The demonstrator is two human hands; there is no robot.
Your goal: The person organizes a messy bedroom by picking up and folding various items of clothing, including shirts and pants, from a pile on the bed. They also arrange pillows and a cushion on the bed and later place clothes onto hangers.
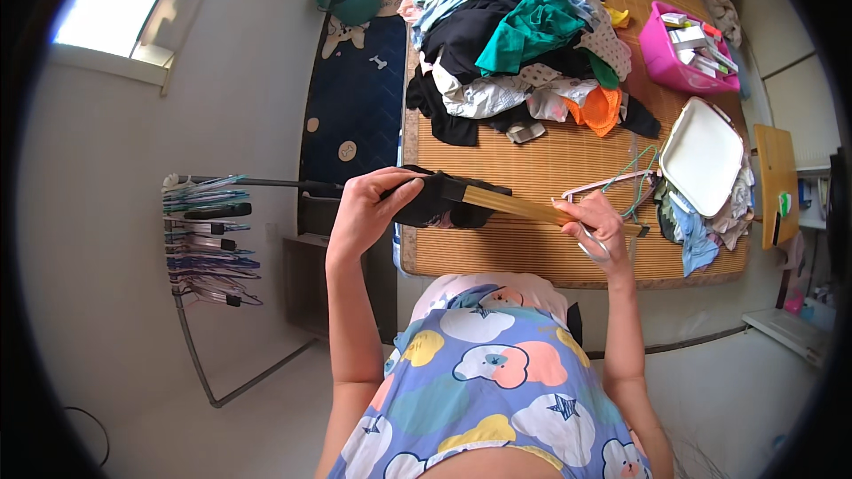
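Note:
A black cloth piece [453, 213] with a flat tan-gold band [510, 204] stretches between my two hands, over the near edge of a mat-covered bed or platform [532, 257]. It looks like a small garment with a waistband, but its exact kind is hard to tell. My left hand [368, 208] pinches the black end between thumb and fingers. The fingers of my right hand [596, 229] close on the band's other end, where a short dark tip shows beyond them. The black cloth hangs beside and behind the band.
A large heap of mixed clothes [524, 44] covers the far part of the mat. At the right stand a pink basket of small boxes [688, 62] and a white lid or tray [701, 157] over more clothes. Several hangers [213, 257] hang from a rack at left.

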